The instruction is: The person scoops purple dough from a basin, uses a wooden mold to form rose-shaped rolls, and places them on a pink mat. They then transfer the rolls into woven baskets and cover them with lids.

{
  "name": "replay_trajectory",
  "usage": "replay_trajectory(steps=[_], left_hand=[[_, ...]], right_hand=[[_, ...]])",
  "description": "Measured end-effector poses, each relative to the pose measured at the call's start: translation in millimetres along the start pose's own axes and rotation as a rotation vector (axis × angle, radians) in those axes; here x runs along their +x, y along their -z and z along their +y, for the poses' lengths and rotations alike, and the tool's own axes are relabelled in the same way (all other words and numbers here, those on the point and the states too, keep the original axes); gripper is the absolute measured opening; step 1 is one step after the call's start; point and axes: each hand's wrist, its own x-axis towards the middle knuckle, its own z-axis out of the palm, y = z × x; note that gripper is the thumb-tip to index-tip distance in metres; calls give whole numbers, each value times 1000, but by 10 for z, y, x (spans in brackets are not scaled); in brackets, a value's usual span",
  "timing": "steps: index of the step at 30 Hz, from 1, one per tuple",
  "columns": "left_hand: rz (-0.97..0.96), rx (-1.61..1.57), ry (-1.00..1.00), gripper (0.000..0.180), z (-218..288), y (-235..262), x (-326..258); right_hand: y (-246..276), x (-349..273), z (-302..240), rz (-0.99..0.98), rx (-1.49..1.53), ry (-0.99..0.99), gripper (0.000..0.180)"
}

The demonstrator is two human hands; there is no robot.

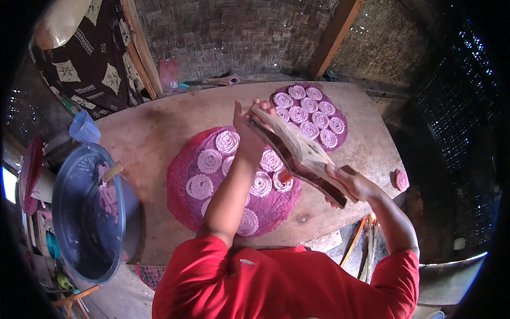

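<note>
My left hand [248, 123] grips the far end of a long two-armed wooden press [305, 151], raised slantwise above the table. My right hand [355, 183] is closed round its near right end. Under the press, a coiled strand swirl [282, 184] lies partly hidden at the right side of a large round magenta mat [180, 173]. Several other pale pink swirls [200, 187] rest on this mat, below my left forearm, which hides some of them. Behind the press, a smaller magenta mat [339, 139] is covered with similar swirls [320, 120].
A wide dark tub [121, 223] at the left holds pink dough [108, 199] and a wooden paddle [112, 171]. A blue plastic cup [85, 127] stands behind it. A small pink lump [401, 181] sits at the right edge of the wooden table [133, 133]. Woven walls rise behind.
</note>
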Motion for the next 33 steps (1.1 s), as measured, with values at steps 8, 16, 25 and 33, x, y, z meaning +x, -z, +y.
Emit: replay_trajectory(steps=[8,16,25,33], left_hand=[[-138,-120,137,41,-297,51,275],[-123,1502,522,74,-347,724,-51],[-96,1787,559,60,-367,589,-463],[-323,2337,-191,45,-164,844,-1017]], right_hand=[[266,-14,217,176,-103,54,66],[298,3,490,189,55,209,64],[272,151,641,213,90,210,64],[302,84,744,300,106,276,65]])
